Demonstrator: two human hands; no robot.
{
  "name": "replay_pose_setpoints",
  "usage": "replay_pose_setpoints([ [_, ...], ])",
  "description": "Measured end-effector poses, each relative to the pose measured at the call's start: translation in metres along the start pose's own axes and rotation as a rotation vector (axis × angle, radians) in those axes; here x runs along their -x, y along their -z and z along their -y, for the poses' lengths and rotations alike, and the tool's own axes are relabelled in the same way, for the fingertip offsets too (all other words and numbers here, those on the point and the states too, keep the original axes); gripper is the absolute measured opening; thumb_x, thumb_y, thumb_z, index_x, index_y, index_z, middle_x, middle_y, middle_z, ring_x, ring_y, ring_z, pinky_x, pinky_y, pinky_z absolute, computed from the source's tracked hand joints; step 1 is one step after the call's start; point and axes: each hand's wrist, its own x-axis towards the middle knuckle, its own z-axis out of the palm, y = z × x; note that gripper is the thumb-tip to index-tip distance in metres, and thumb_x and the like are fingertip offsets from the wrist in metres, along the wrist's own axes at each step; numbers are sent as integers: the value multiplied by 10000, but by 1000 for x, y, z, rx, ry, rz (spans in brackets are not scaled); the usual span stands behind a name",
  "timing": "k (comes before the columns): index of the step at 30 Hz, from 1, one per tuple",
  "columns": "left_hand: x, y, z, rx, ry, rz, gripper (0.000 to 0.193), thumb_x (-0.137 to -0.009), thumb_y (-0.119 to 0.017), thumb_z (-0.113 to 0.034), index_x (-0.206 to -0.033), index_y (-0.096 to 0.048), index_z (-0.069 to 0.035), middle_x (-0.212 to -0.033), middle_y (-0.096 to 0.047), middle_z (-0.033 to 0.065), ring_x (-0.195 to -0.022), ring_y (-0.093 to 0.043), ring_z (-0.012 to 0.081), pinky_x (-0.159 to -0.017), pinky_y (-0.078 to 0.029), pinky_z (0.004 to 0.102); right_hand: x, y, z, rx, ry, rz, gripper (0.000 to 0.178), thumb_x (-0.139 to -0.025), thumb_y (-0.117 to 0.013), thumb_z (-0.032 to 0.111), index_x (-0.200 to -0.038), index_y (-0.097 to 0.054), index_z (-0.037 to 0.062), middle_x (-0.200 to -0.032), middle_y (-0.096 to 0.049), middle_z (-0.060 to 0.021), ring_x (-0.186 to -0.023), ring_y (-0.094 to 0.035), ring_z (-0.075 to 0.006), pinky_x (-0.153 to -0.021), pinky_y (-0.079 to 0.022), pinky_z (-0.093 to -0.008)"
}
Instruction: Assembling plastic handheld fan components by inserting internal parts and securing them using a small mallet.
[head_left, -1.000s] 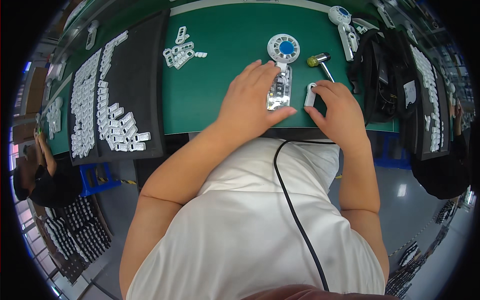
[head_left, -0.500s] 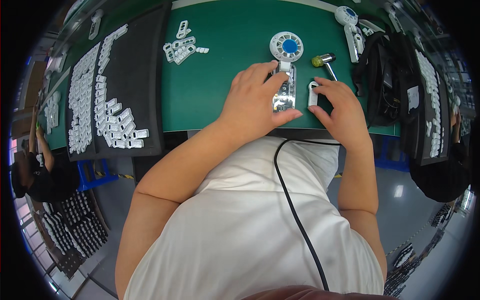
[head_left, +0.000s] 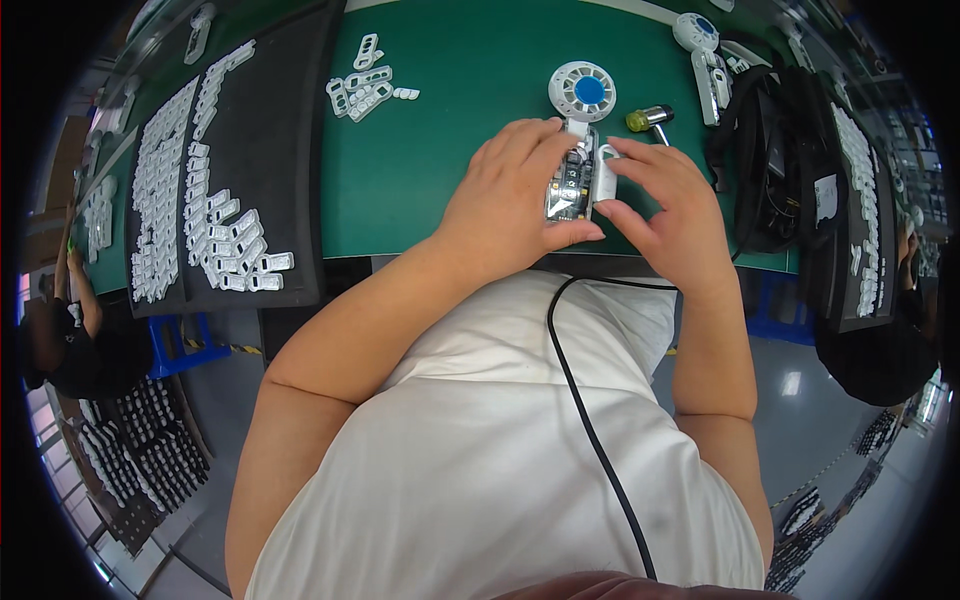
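The right hand (head_left: 672,200) has a slim white cover (head_left: 605,178) in its grip, pinched lengthwise: the fingertips are at the cover's upper end and the thumb at its lower end, so the grip is open only as far as the piece is long. The cover is just beside the right edge of a white fan (head_left: 572,183), whose handle shows its inner parts; whether the two touch cannot be told. The left hand (head_left: 508,190) lies over the handle's left side, fingers near the fan's neck and thumb stretched past the handle's lower end. That grip is widely spread, and how firmly it clasps the handle cannot be told. The fan lies on the green worktop (head_left: 450,90), with a yellow-and-black mallet (head_left: 650,119) to its right.
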Motion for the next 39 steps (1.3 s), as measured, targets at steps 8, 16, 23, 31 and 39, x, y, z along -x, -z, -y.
replay_pose_setpoints([
  [8, 1, -2, 0, 6, 27, -25, 1190, -659, -1017, -432, -1607, -409, -48, -1532, -556, 216, -1460, -507, 434, -1208, -422, 531, -19, -11, 18, 32, 41, 108, 384, -811, -907, 179, -1148, -803, 27, -1332, -765, -107, -1165, -694, -344, -1020, -563, -447],
  [16, 7, 3, -5, -34, -52, -76, 1087, -725, -968, -471, -1572, -463, -15, -1500, -558, 216, -1470, -486, 443, -1195, -436, 529, -19, -12, 18, 120, 69, 112, 361, -825, -890, 179, -1137, -810, 18, -1376, -736, -102, -1201, -669, -353, -1033, -561, -451],
  [23, 40, 4, -12, -203, -224, 46, 817, -786, -919, -313, -1484, -591, -44, -1510, -565, 148, -1447, -507, 372, -1120, -486, 491, -8, 0, 12, 252, 57, 6, 443, -915, -813, 140, -1332, -713, 30, -1485, -640, -159, -1232, -655, -394, -1015, -559, -473],
  [31, 40, -1, -13, -307, -260, 1, 742, -831, -874, -331, -1468, -606, -63, -1460, -568, 85, -1357, -532, 293, -1046, -488, 429, 44, 22, -13, 252, -383, 50, 405, -1062, -635, 116, -1444, -609, -15, -1066, -719, -197, -943, -703, -379, -861, -564, -421],
  [39, 42, -4, -11, -312, -253, -31, 706, -832, -865, -318, -1452, -627, -79, -1435, -578, 59, -1316, -542, 275, -1024, -481, 406, 40, 12, 38, -206, -285, 300, 462, -1081, -538, 51, -1542, -550, 18, -908, -692, -178, -828, -677, -368, -786, -545, -434],
])
